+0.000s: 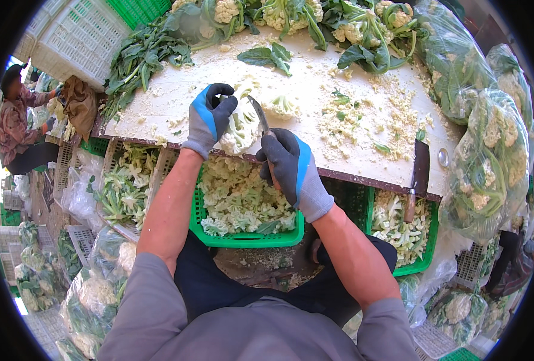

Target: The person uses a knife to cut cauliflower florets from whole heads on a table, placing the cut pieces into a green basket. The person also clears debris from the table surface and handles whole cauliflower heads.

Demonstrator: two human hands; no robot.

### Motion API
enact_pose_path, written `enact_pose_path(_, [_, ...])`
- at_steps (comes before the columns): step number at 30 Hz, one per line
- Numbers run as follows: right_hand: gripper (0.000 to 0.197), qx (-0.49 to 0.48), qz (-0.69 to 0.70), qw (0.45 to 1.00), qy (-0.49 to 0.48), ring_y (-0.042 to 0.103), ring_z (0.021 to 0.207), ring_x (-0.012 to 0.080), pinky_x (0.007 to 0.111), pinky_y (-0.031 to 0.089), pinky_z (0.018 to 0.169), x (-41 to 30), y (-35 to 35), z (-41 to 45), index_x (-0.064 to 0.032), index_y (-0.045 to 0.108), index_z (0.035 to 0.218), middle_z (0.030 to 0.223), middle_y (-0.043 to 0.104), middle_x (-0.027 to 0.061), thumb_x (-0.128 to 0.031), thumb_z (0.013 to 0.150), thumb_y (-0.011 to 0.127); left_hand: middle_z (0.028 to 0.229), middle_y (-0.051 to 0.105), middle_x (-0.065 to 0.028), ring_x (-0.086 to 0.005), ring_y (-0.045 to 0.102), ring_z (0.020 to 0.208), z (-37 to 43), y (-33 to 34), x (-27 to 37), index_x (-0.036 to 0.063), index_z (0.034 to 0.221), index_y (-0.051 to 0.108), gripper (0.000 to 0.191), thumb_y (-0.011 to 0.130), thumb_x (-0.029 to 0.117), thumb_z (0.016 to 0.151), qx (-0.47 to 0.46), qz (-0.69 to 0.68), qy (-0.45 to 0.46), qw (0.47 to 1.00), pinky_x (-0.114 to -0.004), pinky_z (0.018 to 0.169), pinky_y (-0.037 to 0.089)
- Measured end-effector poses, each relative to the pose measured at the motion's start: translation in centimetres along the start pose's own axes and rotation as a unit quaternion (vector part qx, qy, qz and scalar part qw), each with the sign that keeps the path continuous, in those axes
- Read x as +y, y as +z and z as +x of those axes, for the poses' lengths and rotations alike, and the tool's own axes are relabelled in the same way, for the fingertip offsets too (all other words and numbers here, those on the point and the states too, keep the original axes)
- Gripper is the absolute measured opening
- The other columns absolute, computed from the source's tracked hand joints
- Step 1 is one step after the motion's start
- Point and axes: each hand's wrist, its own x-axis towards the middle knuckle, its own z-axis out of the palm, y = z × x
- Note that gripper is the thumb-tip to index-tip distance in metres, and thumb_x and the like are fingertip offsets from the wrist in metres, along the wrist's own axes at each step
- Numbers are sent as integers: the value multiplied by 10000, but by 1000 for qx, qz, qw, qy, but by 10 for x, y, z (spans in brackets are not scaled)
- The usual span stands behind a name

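My left hand (213,115), in a grey, blue and black work glove, grips the left side of a cut cauliflower piece (240,131) at the table's near edge. Its fingertips are partly hidden against the pale florets. In a matching glove, my right hand (287,164) is closed around the wooden handle of a small knife (260,113). The blade points up and away, just right of the cauliflower in the view. A loose floret (281,107) lies on the white tabletop (158,106) beyond the blade. Directly below my hands, a green plastic crate (249,240) holds many cut florets.
A cleaver (421,169) lies at the right edge, its handle overhanging another green crate (433,234) of trimmings. Leafy cauliflowers (357,34) line the far side. Bagged cauliflowers (488,158) stand right. White crates (77,40) and a seated person (21,117) are at left.
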Motion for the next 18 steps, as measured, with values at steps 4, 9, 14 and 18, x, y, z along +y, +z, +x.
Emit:
enact_pose_path(4, [394, -7, 8, 1000, 24, 653, 671, 152, 330, 513, 603, -3, -1, 4, 16, 677, 1175, 914, 698, 89, -367, 1129, 596, 1090, 750, -4, -82, 642, 922, -3, 3, -3, 15, 1199, 750, 234, 774, 59, 970, 6, -4, 41, 999, -270, 839, 545])
enact_pose_path(9, [402, -2, 34, 999, 20, 662, 665, 164, 339, 512, 596, -12, 0, 2, 16, 661, 1106, 907, 690, 94, -380, 1124, 595, 1126, 758, -18, -81, 611, 864, 0, 11, -13, 2, 1159, 743, 223, 776, 27, 940, 36, -33, 158, 986, -275, 793, 545])
enact_pose_path(14, [405, -3, 4, 1000, 7, 664, 658, 165, 332, 502, 578, -22, -9, 11, 15, 656, 1097, 911, 681, 90, -384, 1120, 595, 1212, 756, -36, -87, 614, 885, 7, 20, -13, 9, 1284, 731, 353, 782, -10, 935, 28, -19, 141, 989, -277, 820, 553])
enact_pose_path(18, [395, 7, -14, 1000, 7, 660, 653, 161, 316, 495, 569, -24, -7, 11, 10, 658, 1106, 909, 674, 86, -382, 1112, 607, 1274, 719, -37, -99, 627, 998, 6, 14, -12, 24, 1439, 664, 443, 760, 47, 1007, -4, 23, 101, 995, -291, 906, 544])
